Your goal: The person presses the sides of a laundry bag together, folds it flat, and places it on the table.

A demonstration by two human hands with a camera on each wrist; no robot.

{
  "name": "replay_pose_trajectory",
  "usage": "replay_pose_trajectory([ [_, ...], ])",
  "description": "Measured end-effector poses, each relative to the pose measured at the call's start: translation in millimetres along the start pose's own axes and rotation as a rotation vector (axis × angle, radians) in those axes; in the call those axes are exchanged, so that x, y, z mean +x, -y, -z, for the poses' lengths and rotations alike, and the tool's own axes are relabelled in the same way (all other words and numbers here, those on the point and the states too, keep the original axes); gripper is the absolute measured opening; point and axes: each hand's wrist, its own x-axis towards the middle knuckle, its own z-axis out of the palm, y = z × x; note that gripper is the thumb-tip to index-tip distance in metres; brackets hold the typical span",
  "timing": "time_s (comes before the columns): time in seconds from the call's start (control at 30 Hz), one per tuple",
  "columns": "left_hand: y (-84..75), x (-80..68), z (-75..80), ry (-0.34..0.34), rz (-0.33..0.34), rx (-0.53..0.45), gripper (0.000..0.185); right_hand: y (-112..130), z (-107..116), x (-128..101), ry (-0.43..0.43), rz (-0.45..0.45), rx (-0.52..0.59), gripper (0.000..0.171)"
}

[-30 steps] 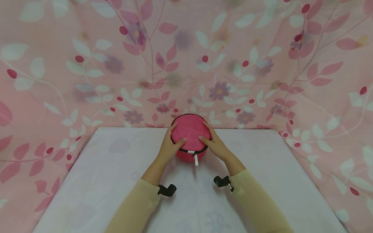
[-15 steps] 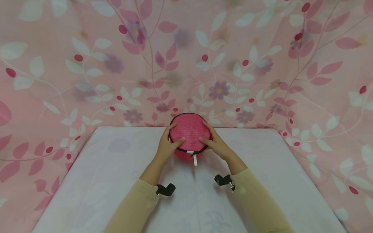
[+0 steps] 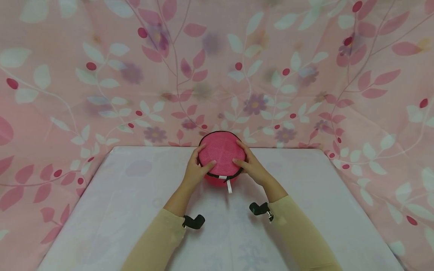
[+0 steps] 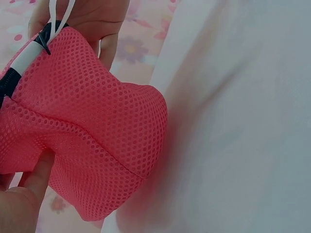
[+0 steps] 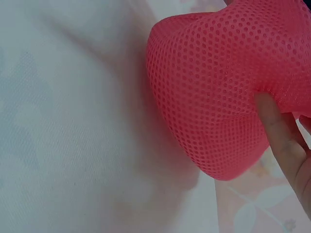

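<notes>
Pouch (image 3: 222, 156) — pink mesh, round, black trim round its top edge — sits at 12 o'clock on the table (image 3: 135, 210), right at the far edge where the floral cloth (image 3: 101, 75) hangs behind it. A white tab (image 3: 229, 186) dangles from the trim at the pouch's 6 o'clock, toward the person.

Left hand (image 3: 194, 171) grips the pouch from 9 o'clock: thumb laid across the top, fingers curled round the far side. Left wrist view shows a fingertip (image 4: 39, 174) pressing into the mesh (image 4: 92, 131), w/ the white tab (image 4: 58, 12) and black trim up at top left; the pouch wall dents in under the press.

Right hand (image 3: 252, 169) grips from 3 o'clock, mirror fashion — thumb on top, fingers wrapped round the side. Right wrist view has one finger (image 5: 279, 133) sunk into the mesh (image 5: 214, 87), pouch bottom resting on the white table cover (image 5: 73, 121).

Both hands are clamped on the pouch, thumbs near each other on top but apart. Beige sleeves (image 3: 159, 241) reach to the wrists; a black camera mount (image 3: 194, 221) sits on each wrist.
</notes>
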Motion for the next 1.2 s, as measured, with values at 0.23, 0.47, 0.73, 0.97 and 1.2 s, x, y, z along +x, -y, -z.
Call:
replay_pose_trajectory([
  [0.23, -15.1, -6.0, -3.4, 0.027, 0.026, -0.003, 0.077, -0.8, -0.1, -0.5, -0.023, 0.043, 0.027, 0.071],
  [0.47, -10.2, -7.7, -4.8, 0.020, 0.019, -0.026, 0.077, -3.5, 2.1, 0.1, -0.029, 0.022, 0.055, 0.068],
  [0.73, 2.7, -2.9, -3.2, 0.006, 0.028, 0.011, 0.075, -1.8, 3.4, -0.6, -0.036, 0.008, 0.042, 0.067],
  [0.97, 4.8, -3.5, -0.5, 0.048, 0.035, 0.152, 0.075, -3.4, 2.9, 1.6, -0.067, 0.015, 0.117, 0.064],
  [1.2, 3.6, -4.0, 1.4, 0.087, 0.024, 0.222, 0.078, -5.4, 3.3, 2.5, -0.081, 0.018, 0.156, 0.063],
])
